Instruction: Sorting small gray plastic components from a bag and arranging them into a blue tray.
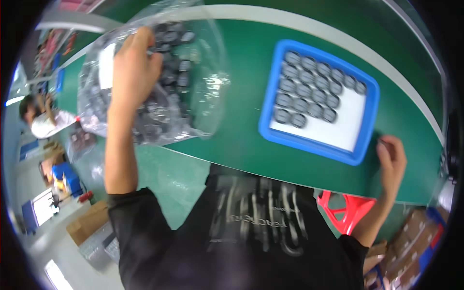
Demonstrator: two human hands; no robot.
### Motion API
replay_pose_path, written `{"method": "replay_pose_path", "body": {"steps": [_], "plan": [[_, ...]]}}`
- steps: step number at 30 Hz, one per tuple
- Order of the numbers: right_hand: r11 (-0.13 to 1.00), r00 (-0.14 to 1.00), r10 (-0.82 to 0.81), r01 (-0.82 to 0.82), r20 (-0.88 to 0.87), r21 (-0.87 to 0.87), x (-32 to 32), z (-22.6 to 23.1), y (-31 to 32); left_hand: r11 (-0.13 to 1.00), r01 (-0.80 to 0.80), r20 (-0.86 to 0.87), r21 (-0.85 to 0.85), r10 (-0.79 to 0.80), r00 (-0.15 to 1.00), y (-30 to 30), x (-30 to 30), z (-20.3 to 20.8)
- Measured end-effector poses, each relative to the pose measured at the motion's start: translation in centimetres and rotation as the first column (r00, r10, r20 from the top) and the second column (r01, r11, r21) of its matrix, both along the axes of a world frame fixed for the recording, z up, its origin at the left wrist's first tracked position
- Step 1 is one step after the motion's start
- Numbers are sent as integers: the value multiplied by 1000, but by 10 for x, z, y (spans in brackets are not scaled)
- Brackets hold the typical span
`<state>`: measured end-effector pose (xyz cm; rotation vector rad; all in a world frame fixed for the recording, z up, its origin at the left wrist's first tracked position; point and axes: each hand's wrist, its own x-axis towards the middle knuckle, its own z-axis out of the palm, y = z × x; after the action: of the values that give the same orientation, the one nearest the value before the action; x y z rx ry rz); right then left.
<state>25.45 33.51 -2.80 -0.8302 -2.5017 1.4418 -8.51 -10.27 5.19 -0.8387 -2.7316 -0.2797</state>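
Note:
My left hand (133, 65) is at a clear plastic bag (210, 92) full of small dark round pieces (169, 75). Its fingers are curled together at the pieces, and whatever they hold is hidden. To the right lies a blue tray (268, 104) with a white bottom. Dark grey round caps (303, 90) stand in slanting rows over its left and upper part, while white shows at the lower right. Just outside the tray's right corner, my right hand (394, 159) is closed, thumb against fingers. A small dark spot shows at its fingertips, too small to name.
Bag and tray rest on a green table (232, 140) with a pale strip along its far side. Below the table edge at right is a red plastic stool (345, 210). Cardboard boxes (411, 239) stand at lower right. Another person (46, 118) sits far left.

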Motion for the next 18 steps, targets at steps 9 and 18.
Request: {"method": "replay_pose_path", "body": {"steps": [9,18], "plan": [[908,979,24,62,-200,414,9,7,-41,976,166,2,138,-168,986,13,16,8],[850,976,195,-121,-93,513,19,2,-39,915,392,-53,97,-389,920,31,66,-63]]}}
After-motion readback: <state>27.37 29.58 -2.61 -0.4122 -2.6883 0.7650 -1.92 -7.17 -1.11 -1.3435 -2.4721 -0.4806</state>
